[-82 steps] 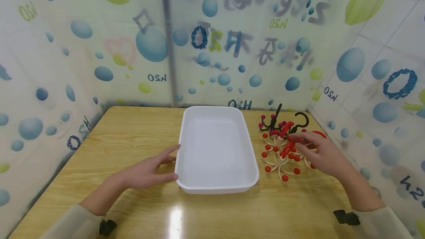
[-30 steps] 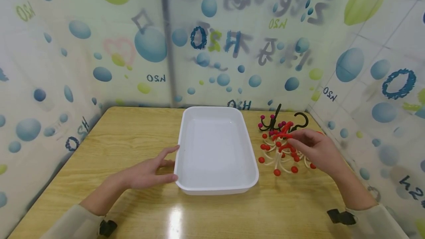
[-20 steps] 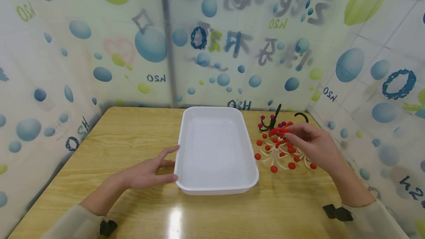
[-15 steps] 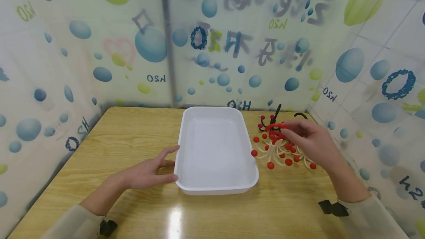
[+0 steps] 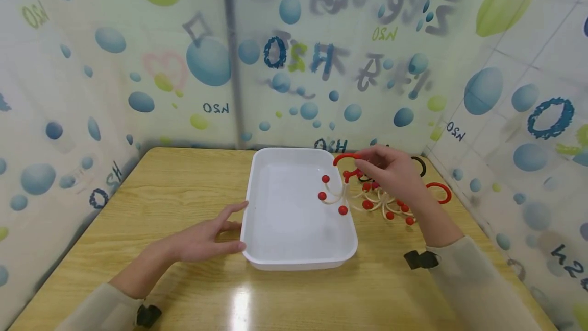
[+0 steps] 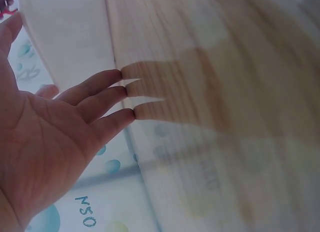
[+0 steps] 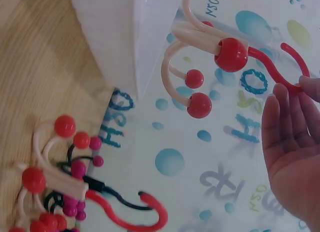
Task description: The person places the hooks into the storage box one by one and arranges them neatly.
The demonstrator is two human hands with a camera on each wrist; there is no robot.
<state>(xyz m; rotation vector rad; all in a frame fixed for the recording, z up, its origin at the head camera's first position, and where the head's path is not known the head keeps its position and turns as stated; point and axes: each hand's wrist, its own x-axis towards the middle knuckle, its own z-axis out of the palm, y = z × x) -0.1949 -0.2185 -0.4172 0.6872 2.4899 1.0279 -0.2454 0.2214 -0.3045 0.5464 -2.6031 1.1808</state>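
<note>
A red-hooked, red-balled cream hanger point(image 7: 231, 55), pinched by the right hand point(image 5: 389, 170), is now shifted over the white rectangular tray's point(image 5: 294, 223) right rim, release judged pending; the tray is touched by the spread left hand point(image 5: 209, 239).

The left hand point(image 5: 202, 239) has its fingers point(image 6: 102, 101) extended and spread; the right hand point(image 5: 392, 170) pinches with thumb point(image 5: 369, 170) and fingertips point(image 7: 281, 92), its forearm point(image 5: 440, 223) slanting forward and leftward.

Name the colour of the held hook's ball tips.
The ball tips are red, clearest in the right wrist view.
</note>
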